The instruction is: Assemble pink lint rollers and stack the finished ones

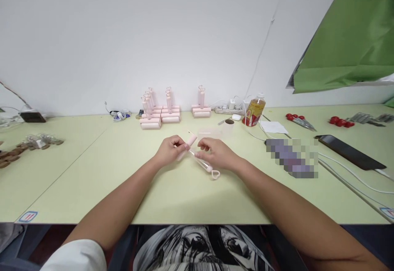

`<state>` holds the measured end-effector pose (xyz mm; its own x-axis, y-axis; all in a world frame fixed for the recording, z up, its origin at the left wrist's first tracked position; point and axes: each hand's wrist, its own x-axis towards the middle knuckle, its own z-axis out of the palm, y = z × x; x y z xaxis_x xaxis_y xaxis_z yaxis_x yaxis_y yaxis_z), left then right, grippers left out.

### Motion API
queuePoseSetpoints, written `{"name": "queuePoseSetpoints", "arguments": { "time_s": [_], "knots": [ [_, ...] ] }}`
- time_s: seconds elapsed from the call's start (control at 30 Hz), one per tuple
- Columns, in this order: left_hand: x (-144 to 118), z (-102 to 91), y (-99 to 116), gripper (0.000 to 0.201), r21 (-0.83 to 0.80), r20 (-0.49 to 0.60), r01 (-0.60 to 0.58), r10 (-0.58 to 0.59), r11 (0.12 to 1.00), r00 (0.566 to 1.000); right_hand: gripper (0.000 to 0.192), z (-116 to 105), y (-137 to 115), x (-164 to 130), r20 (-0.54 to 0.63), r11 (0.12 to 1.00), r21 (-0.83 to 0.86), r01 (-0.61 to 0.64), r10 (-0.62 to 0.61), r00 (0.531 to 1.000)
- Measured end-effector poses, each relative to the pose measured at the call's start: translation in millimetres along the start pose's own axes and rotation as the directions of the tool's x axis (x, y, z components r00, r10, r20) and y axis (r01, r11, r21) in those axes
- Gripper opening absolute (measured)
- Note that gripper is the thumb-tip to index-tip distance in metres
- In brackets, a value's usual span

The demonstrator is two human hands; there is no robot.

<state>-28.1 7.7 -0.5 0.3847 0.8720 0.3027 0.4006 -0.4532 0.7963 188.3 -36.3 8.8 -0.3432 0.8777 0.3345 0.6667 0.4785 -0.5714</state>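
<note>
Pink handle piece [188, 144] sits pinched in the fingertips of the left hand [168, 150], held just above the pale green table [92, 172] at its middle, while the right hand [215, 153] closes its fingers on a slim clear-and-pink rod with a heart-shaped loop [205, 165] that slants down toward the tabletop. The two parts meet or nearly meet between the hands; the view is too small to say whether they are joined. Both look like light, stiff moulded plastic, smooth enough to slip, and the thin rod seems the likelier to bend or snap, so a hold near the thicker pink ends rather than mid-shaft would suit it best. Farther back, rows of finished pink rollers [160, 113] stand upright on their bases, with another small group [201, 105] to the right. Beyond these lie a power strip with chargers [229, 108], an amber bottle [254, 111], a white paper [273, 127], red-handled tools [300, 121] and a dark phone [349, 151]. On the left edge rest small brownish items [12, 154].
</note>
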Motion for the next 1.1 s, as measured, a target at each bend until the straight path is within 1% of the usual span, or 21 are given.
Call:
{"name": "queuePoseSetpoints", "arguments": {
  "time_s": [0.07,0.1,0.17,0.23,0.27,0.33,0.4,0.47,0.53,0.6,0.77,0.97,1.1],
  "knots": [
    [-2.4,3.7,1.9,0.029,-0.042,-0.007,0.012,-0.013,0.999,1.0,0.025,4.0,-0.8,-0.6,0.076,0.998,-0.052,0.028,-0.024,0.997],
    [-3.6,5.4,2.6,0.029,-0.082,0.017,0.045,-0.044,0.996,0.999,0.02,5.5,-1.1,-0.9,0.101,0.996,-0.074,0.044,-0.036,0.994],
    [-4.9,7.6,3.3,0.03,-0.185,0.103,0.131,-0.114,0.974,0.988,0.011,6.7,-1.1,-1.4,0.134,0.99,-0.117,0.076,-0.06,0.989],
    [-4.2,8.0,2.9,0.032,-0.306,0.192,0.196,-0.142,0.932,0.971,0.009,5.9,-0.6,-1.2,0.137,0.983,-0.147,0.111,-0.091,0.986],
    [-3.2,7.7,2.3,0.033,-0.368,0.216,0.212,-0.139,0.905,0.967,0.01,5.2,-0.2,-1.0,0.134,0.981,-0.147,0.128,-0.108,0.985],
    [-0.8,6.3,0.7,0.035,-0.481,0.224,0.235,-0.141,0.845,0.964,0.013,3.8,0.8,-0.5,0.127,0.981,-0.12,0.153,-0.138,0.982],
    [1.0,4.6,-0.6,0.039,-0.55,0.247,0.268,-0.153,0.791,0.957,0.014,3.3,1.5,-0.3,0.117,0.984,-0.079,0.162,-0.152,0.981],
    [1.4,3.2,-1.2,0.042,-0.567,0.317,0.305,-0.139,0.765,0.938,0.015,3.5,2.0,-0.5,0.102,0.985,-0.044,0.165,-0.16,0.982],
    [0.7,2.4,-1.3,0.043,-0.558,0.394,0.338,-0.116,0.758,0.912,0.016,3.9,2.3,-0.9,0.091,0.985,-0.025,0.173,-0.17,0.981],
    [-0.3,2.1,-1.4,0.042,-0.544,0.434,0.356,-0.109,0.76,0.895,0.017,3.9,2.4,-1.2,0.09,0.983,-0.014,0.182,-0.18,0.98],
    [-1.1,1.8,-4.0,0.044,-0.541,0.442,0.37,-0.119,0.755,0.889,0.019,2.0,1.2,-1.5,0.109,0.982,0.012,0.189,-0.189,0.976],
    [-0.1,0.8,-6.2,0.044,-0.535,0.451,0.382,-0.128,0.754,0.883,0.016,0.7,-2.9,-1.6,0.136,0.979,0.069,0.19,-0.198,0.971],
    [0.1,1.4,-5.8,0.044,-0.571,0.423,0.387,-0.145,0.724,0.895,0.018,2.3,-2.0,-1.4,0.129,0.976,0.106,0.192,-0.205,0.97]
  ]
}}
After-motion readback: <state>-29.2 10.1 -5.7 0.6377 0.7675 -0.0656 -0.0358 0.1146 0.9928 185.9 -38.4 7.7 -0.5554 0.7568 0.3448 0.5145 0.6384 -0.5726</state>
